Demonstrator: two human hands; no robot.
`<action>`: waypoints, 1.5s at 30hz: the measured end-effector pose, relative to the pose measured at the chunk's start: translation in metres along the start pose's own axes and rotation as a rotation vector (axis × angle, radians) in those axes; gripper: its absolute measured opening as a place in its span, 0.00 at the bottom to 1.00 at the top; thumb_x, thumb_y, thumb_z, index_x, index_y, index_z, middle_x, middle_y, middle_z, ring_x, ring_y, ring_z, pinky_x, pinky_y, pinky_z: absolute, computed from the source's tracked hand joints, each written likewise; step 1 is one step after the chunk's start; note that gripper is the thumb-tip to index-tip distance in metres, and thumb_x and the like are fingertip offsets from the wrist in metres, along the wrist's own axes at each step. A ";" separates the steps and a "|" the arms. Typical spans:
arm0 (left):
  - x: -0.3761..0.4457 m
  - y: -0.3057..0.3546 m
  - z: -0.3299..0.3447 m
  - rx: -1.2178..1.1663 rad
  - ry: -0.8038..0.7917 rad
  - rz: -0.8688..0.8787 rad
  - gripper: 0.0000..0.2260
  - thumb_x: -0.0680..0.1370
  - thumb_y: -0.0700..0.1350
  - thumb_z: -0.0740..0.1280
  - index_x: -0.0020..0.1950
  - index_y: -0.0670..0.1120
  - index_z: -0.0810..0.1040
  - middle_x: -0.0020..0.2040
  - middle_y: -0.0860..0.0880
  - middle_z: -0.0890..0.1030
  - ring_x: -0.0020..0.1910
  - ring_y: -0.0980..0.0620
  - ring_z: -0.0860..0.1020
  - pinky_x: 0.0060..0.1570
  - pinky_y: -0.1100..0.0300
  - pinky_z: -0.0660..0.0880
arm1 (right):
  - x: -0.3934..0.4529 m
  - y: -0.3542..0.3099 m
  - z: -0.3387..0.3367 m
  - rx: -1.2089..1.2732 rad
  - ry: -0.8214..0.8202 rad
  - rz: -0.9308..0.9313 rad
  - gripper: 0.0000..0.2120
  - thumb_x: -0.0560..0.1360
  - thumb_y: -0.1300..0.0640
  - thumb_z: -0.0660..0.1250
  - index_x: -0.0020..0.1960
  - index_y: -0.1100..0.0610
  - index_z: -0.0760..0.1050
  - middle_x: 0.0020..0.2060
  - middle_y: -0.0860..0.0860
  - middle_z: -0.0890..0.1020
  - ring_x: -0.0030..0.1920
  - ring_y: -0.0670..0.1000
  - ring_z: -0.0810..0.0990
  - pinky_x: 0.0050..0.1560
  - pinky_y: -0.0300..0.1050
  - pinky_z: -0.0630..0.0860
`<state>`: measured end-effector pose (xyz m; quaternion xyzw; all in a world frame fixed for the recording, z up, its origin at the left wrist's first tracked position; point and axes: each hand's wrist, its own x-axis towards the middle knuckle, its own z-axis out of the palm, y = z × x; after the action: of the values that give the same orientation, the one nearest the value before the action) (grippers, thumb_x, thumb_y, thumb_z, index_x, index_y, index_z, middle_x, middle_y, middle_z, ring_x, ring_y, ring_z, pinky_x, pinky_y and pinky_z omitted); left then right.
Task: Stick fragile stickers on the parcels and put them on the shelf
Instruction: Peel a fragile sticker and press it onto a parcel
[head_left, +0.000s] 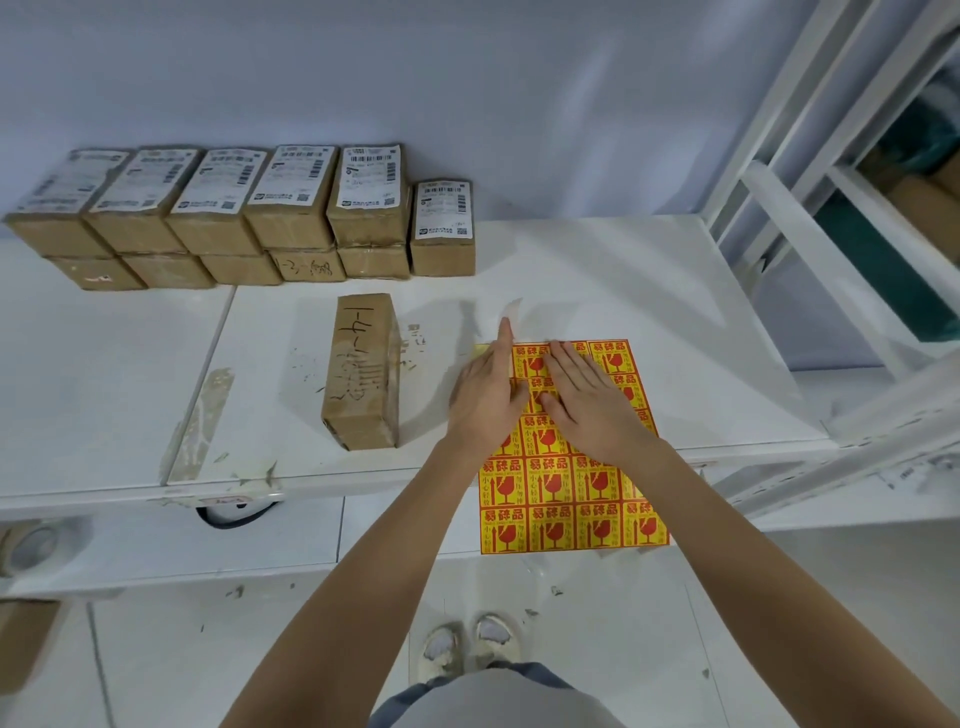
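Yellow and red fragile stickers fill a sheet (571, 467) lying at the front edge of the white tabletop (597, 270), toward its right end; the sheet's near part hangs out past that edge. Both hands rest on the sheet's far half. The left hand (485, 400) lies on its far-left corner with fingers straight and close together, the index fingertip reaching just beyond the sheet's far edge, where a pale curl of clear backing (511, 310) stands up from the tabletop. The right hand (587, 402) lies flat with its fingers straight and spread a little, pressing the stickers just beside the left hand; the two hands touch or nearly touch near the thumbs. Neither hand holds anything that can be made out.

Left of the sheet, near the middle of the tabletop, a brown parcel (362, 371) lies alone with its long side running front to back and black handwriting on its top. Along the back edge, against the wall, a stack of parcels (208, 218) stands in a row two high, white shipping labels on top, with a single parcel (442, 228) at the row's right end. A white metal shelf (831, 171) rises at the right end of the tabletop. A tape roll (26, 545) sits at the far left below the tabletop's edge. Two shoes (470, 647) show on the floor.
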<state>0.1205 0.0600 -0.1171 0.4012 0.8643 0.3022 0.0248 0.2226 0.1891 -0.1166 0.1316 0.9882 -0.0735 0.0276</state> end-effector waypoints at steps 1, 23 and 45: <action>0.003 0.000 -0.003 0.007 0.005 0.023 0.36 0.79 0.47 0.62 0.78 0.46 0.42 0.71 0.45 0.69 0.68 0.47 0.69 0.66 0.52 0.69 | 0.002 0.000 -0.002 -0.014 0.001 -0.007 0.37 0.73 0.38 0.29 0.77 0.57 0.42 0.77 0.51 0.42 0.75 0.46 0.36 0.74 0.44 0.36; 0.026 0.010 -0.026 -0.292 0.022 -0.102 0.16 0.79 0.47 0.62 0.67 0.48 0.73 0.56 0.43 0.76 0.56 0.45 0.76 0.56 0.49 0.74 | 0.031 -0.007 -0.038 0.540 0.290 0.162 0.27 0.80 0.51 0.60 0.75 0.60 0.58 0.74 0.56 0.61 0.75 0.53 0.57 0.74 0.49 0.55; -0.013 0.032 -0.141 0.135 0.302 -0.368 0.15 0.81 0.53 0.58 0.51 0.44 0.80 0.48 0.47 0.74 0.39 0.50 0.72 0.29 0.61 0.61 | 0.022 -0.111 -0.114 1.349 0.260 0.267 0.03 0.74 0.61 0.69 0.42 0.57 0.81 0.34 0.51 0.81 0.33 0.42 0.79 0.35 0.34 0.77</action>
<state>0.1103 -0.0045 0.0128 0.1879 0.9350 0.2908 -0.0771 0.1679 0.1058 0.0101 0.2481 0.6975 -0.6505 -0.1698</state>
